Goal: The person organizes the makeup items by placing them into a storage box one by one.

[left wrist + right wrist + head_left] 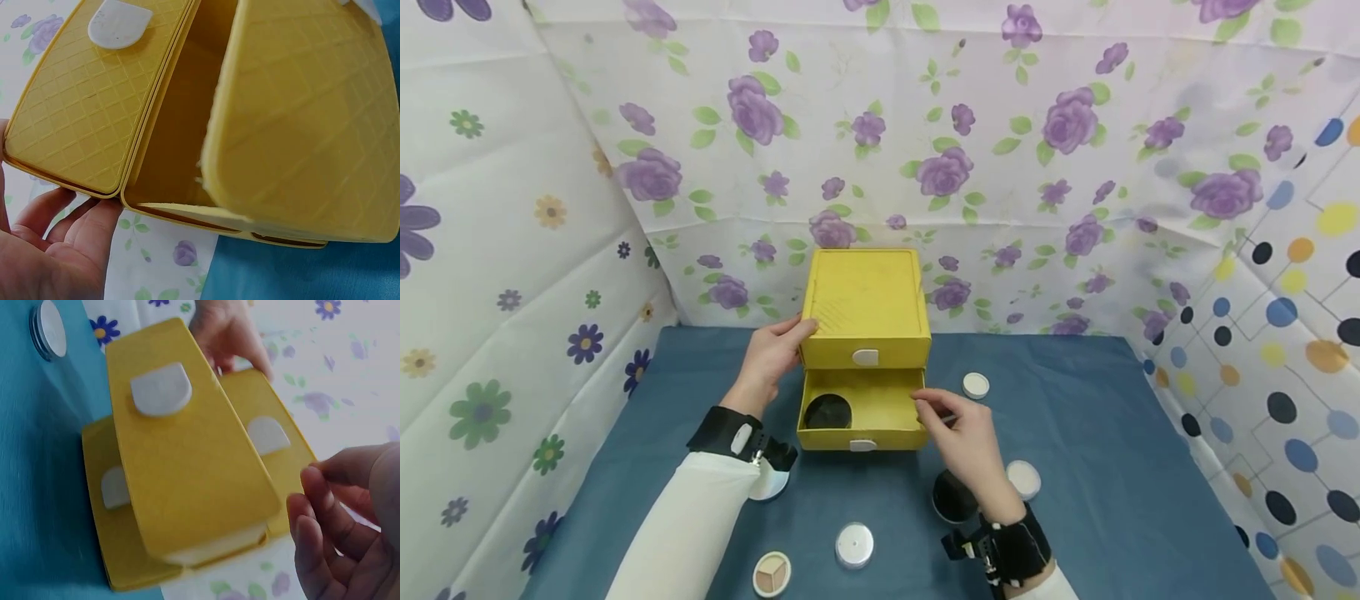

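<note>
A yellow box of stacked drawers (868, 292) stands on the blue cloth. Its middle drawer (891, 400) is pulled out, while the top drawer (78, 106) and bottom drawer (103, 531) are closed; each front has a white tab. A black round item (828, 412) lies at the left inside the pulled-out drawer. My left hand (767, 362) grips the box's upper left side, thumb over the top edge and fingers along the side. Near the drawer's right edge is my right hand (962, 437), fingers loosely curled and holding nothing; whether it touches the drawer I cannot tell.
Right of the box lie a small white round lid (976, 385), a white round container (1023, 479) and a black round item (951, 498). In front are a silvery round container (854, 546) and a three-part compact (772, 574). A white disc (769, 482) sits by my left wrist.
</note>
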Available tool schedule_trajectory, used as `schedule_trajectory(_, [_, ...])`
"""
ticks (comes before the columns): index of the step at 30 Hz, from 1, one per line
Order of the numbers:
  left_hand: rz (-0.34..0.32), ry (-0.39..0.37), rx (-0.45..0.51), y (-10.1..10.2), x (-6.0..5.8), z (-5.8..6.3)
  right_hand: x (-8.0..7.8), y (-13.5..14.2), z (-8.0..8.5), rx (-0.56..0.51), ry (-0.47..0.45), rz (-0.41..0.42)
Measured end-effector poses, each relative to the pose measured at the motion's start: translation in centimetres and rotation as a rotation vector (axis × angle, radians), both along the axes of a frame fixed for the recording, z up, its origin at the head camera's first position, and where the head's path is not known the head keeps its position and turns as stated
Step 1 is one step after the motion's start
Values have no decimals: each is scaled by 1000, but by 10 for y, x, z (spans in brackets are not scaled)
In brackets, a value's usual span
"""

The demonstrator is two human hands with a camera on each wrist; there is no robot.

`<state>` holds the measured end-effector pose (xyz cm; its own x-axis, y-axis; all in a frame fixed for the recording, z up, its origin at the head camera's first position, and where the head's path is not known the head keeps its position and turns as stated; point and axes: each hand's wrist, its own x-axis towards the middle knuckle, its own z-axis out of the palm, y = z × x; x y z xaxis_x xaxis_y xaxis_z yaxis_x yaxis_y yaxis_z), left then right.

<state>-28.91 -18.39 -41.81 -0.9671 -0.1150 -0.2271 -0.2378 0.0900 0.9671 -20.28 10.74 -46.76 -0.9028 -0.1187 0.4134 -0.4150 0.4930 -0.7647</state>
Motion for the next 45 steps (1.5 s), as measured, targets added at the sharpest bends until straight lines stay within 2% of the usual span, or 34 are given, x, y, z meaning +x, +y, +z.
schedule_trajectory(3, [-1,3,6,-1,0,-1,6,13,-4,1,-57,-70])
schedule_trajectory(6, [6,8,12,-1,0,-2,12,24,-10,45,-129,-104])
schedule_trajectory(12, [-1,8,22,0,-1,-2,23,41,-26,175,-355,-102])
schedule_trajectory(14, [-1,6,21,0,-1,-2,25,44,-30,203,-395,-96])
schedule_trajectory(21, [5,13,23,1,-2,0,26,48,-33,271,-463,-75])
schedule_trajectory(34, [0,15,20,-1,-1,-2,30,46,-41,328,-583,29])
schedule_trajectory(45, [5,4,24,-1,-2,-2,29,46,-55,365,-631,0])
